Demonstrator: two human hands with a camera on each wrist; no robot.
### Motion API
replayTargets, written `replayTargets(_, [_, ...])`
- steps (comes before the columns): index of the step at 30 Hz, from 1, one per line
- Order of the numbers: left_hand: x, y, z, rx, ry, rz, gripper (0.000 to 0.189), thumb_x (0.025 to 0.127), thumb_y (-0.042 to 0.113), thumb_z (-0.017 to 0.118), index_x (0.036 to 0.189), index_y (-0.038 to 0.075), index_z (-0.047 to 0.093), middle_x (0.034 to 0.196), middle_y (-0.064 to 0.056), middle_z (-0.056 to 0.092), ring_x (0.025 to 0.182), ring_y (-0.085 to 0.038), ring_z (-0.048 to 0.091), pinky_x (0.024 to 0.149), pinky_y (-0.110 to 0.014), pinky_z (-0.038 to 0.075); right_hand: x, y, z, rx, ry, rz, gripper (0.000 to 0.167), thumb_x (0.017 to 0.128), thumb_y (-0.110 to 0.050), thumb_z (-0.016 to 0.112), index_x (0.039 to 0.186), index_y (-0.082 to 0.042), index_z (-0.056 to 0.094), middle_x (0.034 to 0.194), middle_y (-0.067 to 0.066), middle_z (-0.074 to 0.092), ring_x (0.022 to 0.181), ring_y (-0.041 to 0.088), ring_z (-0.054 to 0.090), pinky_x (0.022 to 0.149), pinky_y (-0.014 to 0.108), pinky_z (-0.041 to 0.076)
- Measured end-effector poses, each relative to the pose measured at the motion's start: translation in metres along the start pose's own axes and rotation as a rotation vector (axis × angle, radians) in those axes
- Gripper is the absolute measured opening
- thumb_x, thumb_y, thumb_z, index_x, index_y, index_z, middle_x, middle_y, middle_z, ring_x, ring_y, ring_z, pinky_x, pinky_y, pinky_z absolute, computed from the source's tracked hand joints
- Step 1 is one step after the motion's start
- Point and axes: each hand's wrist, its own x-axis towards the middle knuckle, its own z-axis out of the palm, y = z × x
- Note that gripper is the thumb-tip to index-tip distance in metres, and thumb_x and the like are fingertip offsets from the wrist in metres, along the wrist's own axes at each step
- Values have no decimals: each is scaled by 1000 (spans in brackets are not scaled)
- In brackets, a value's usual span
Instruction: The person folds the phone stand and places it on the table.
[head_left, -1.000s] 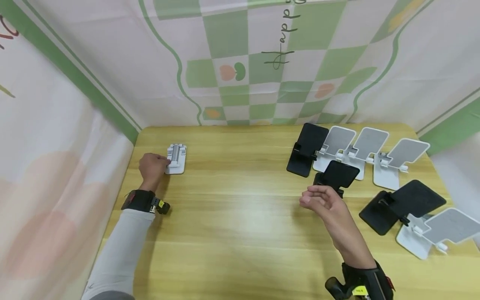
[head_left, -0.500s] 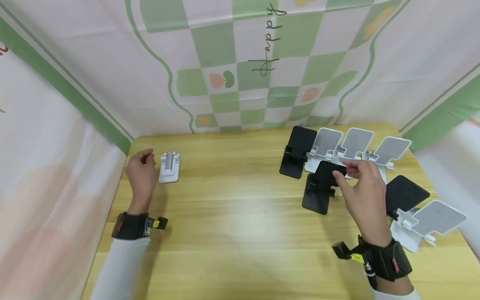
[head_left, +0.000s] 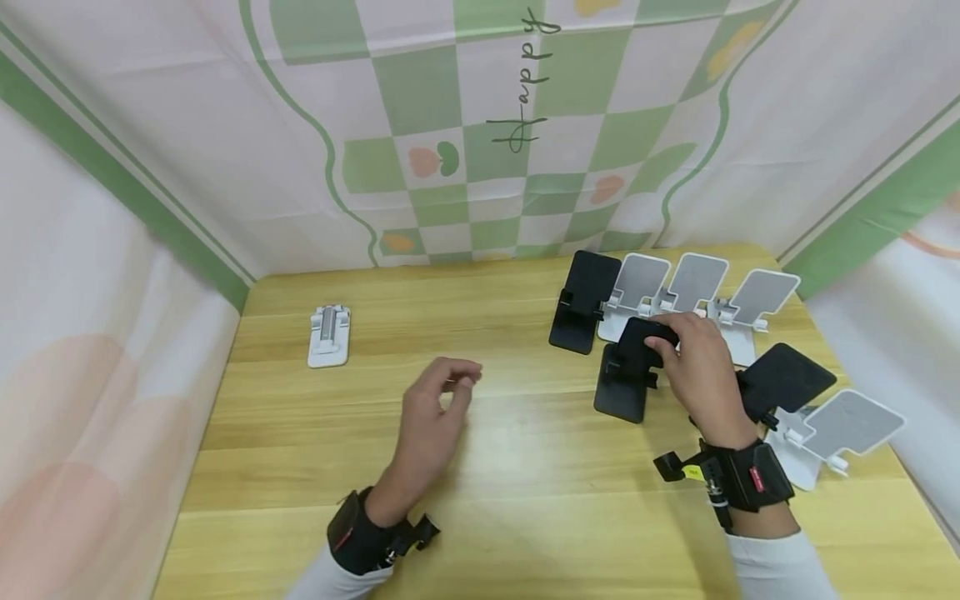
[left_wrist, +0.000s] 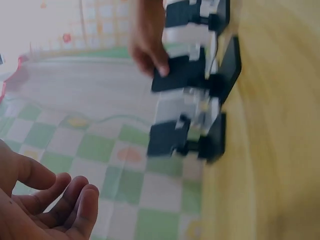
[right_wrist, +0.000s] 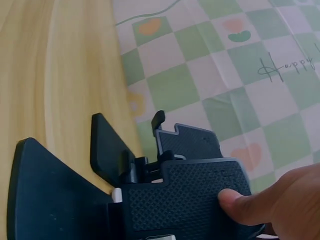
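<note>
In the head view my right hand [head_left: 705,375] pinches the upper plate of a black folding phone stand [head_left: 621,392], its base on the wooden table. The right wrist view shows my right thumb [right_wrist: 237,202] pressed on the textured face of that plate [right_wrist: 180,200]. My left hand [head_left: 431,425] hovers over the middle of the table, fingers loosely bent, holding nothing; it also shows in the left wrist view, lower left. A white phone stand [head_left: 328,337], folded flat, lies at the table's left.
Beyond the held stand, another black stand [head_left: 592,279] and three unfolded white stands [head_left: 697,279] form a row. To the right of my right hand are a black stand [head_left: 787,379] and a white stand [head_left: 855,421]. Patterned cloth [head_left: 412,92] hangs along the table's back edge.
My left hand has left the folded white stand and moved right, toward the table's middle. My right hand has moved onto the black stand's upper plate and grips it. The head view has shifted.
</note>
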Motion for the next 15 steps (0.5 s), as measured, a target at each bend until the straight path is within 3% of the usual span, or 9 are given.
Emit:
replayTargets(5, [-8,-1,19,-51,-60,-70,23,104,5,51,113,15,70,110,-1,69,104,-22,69,90,-32,59,0,2,5,12,39,-22,26,96,-3,68,121,5,67,118,30,65,105,48,60,83,59,49])
replayTargets(15, [-8,-3,30,-96,-91,-88,22,104,6,52,115,14,69,109,-3,71,102,-25,70,89,-31,60,-2,5,9,-4,137,-74,24,93,0,71,116,7,69,111,31,68,97,49,64,78,61,51])
